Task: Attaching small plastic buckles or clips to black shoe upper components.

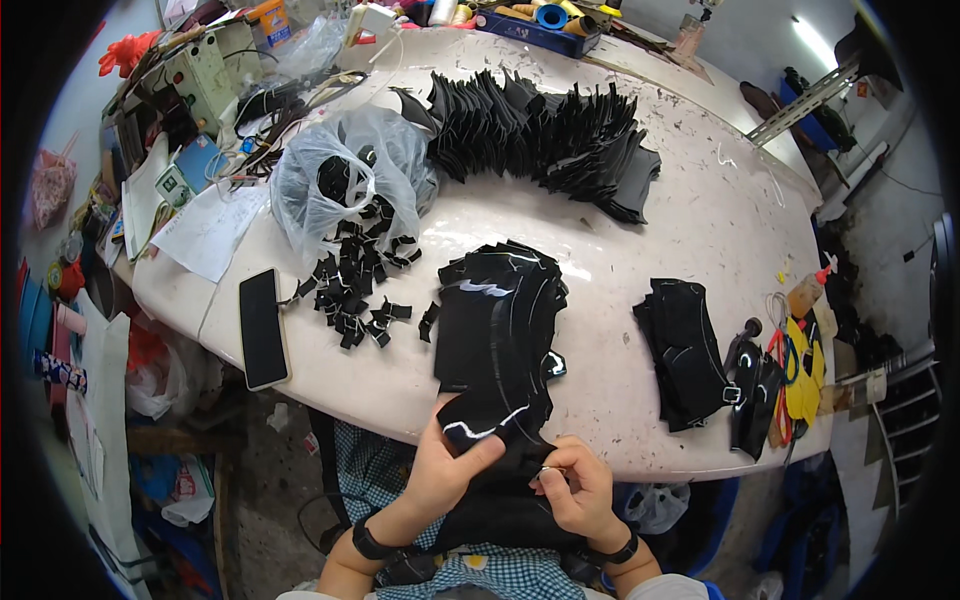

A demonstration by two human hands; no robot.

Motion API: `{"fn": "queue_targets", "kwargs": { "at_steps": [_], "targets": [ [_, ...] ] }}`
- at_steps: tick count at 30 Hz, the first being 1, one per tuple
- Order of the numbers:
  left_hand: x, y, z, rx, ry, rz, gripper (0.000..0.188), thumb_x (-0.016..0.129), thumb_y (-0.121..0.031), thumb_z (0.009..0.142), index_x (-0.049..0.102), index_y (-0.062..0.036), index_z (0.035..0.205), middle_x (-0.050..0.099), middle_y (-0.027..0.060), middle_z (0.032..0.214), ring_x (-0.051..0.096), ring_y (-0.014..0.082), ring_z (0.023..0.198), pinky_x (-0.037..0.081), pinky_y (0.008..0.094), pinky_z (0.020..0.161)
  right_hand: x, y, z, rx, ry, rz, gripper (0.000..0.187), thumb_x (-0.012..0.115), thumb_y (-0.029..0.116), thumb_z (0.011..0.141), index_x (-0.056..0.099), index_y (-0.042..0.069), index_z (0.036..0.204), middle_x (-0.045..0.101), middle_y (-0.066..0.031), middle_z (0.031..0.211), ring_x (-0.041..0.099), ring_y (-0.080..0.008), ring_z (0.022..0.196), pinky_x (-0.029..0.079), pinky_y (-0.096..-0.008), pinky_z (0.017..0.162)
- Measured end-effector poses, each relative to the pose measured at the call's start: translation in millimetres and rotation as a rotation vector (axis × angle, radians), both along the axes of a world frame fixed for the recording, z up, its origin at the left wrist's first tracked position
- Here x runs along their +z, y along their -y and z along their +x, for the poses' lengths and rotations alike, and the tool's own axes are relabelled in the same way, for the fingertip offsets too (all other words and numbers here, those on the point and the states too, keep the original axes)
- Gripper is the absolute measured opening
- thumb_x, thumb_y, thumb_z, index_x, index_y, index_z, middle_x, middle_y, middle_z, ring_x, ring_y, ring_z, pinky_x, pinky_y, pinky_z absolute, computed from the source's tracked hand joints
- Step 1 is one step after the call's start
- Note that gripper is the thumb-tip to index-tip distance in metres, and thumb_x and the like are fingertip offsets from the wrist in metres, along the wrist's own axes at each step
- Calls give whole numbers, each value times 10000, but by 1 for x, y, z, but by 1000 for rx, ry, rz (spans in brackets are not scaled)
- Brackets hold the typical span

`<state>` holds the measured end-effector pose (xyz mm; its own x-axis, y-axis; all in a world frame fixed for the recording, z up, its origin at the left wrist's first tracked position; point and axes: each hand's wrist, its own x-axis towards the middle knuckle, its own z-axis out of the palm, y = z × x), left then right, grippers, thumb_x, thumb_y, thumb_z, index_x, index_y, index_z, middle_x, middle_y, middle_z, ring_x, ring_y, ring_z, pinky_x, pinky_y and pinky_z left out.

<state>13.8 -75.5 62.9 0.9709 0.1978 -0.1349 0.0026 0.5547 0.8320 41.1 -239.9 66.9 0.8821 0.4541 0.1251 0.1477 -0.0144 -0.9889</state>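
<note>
A stack of black leather-like pieces (500, 330) lies in front of me, reaching to the table's near edge. My left hand (442, 472) is closed on the near end of a black piece (478, 412), thumb on top, bending it up. Beside it, my right hand (580, 490) pinches the black material's right edge, near a small shiny bit at its fingertips that is too small to name. Left of the stack, small black tabs with metal rings (350, 285) spill from a clear plastic bag (300, 190).
A phone (263, 330) lies at the left. Behind the stack stands a long row of black pieces (530, 135). A smaller black pile (685, 350) sits at the right, next to scissors (778, 335) and yellow pieces (800, 375). Spools (550, 15) fill a blue tray.
</note>
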Motion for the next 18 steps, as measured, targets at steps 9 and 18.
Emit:
{"fn": "queue_targets", "kwargs": {
  "at_steps": [9, 18],
  "targets": [
    [12, -11, -8, -337, -66, 309, 466, 727, -99, 685, 522, 15, 1088, 576, 67, 1004, 538, 131, 904, 443, 266, 803, 1, 3, -1, 47, 72, -49, 41, 524, -11, 827, 491, -35, 825, 546, -108, 795, 591, -123, 622, 474, -214, 539],
    [9, -4, -10, -246, -57, 304, 447, 717, -65, 659, 527, 15, 1056, 594, 51, 927, 557, 118, 828, 466, 253, 744, 5, 5, 0, 68, 8, -126, 71, 553, -5, 814, 494, -40, 833, 569, -106, 804, 624, -133, 604, 485, -216, 516]
  ]
}}
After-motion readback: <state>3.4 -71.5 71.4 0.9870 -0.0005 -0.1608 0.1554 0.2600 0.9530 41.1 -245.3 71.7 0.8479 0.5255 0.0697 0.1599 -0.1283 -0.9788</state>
